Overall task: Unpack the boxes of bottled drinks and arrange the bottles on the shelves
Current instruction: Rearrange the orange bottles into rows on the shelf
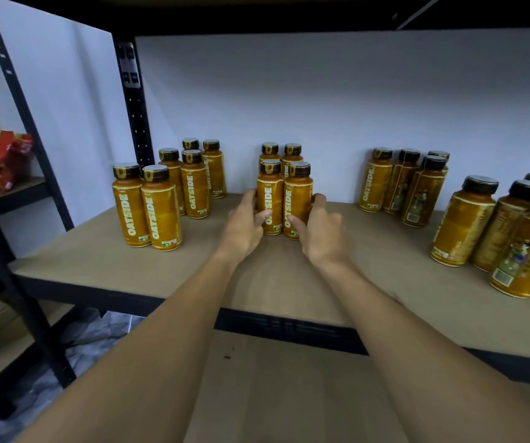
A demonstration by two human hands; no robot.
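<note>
The middle cluster of bottles (297,199) is clasped upright on the shelf (103,263), the left hand (246,227) and right hand (321,233) curled round its front pair, other bottles (161,215) ranged well beyond each hand.

"OATSIDE" | white vertical lettering | on the orange bottles (270,203) | other small label print unreadable

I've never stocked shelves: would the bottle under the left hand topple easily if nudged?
Probably tippy: the bottle is tall and narrow on a shelf. Likely stiff; the left hand grips it without visible denting. Its glossy label may feel slippery.
</note>
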